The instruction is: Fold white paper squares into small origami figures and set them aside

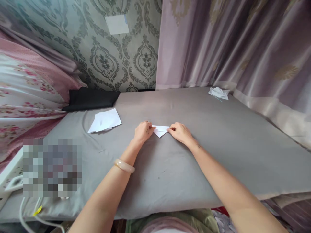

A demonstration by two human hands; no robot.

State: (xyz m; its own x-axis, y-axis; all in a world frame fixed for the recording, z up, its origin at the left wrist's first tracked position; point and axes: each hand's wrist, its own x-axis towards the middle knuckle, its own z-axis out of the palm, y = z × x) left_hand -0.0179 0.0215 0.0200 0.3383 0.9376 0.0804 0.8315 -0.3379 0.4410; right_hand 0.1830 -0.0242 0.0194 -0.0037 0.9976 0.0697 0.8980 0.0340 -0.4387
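— Where is the paper, and what are your fingers doing with it?

— The small folded white paper (160, 130) is in front of me, on the smooth grey cloth (233, 145). It has a narrow band across, and its triangular point is turned to me, at 6 o'clock. My left hand (144, 131) is at its 9 o'clock end, and there my thumb and finger are pinching the paper. My right hand (180, 131) is at the 3 o'clock end, with the thumb and finger pinching that end also. The other fingers are curled in, on both hands.

— And what lies around it, if you take this paper as the centre of the clock?

— Between 9 and 10 o'clock there is a loose pile of flat white sheets (106, 120). Farther, at 10 o'clock, there is a folded black cloth (93, 98). At 2 o'clock, near the pale purple curtain (194, 42), I see a small heap of crumpled white paper (218, 93).

— Is there something at your 8 o'clock?

— Yes, a white power strip (9, 176) with a white cable (22, 213). Beside it one area is blurred, so I cannot tell what it is. On my left wrist I wear a cream-coloured round bangle (124, 166). At 11 o'clock, a white rectangular sheet (117, 24) is on the grey patterned wall (104, 61).
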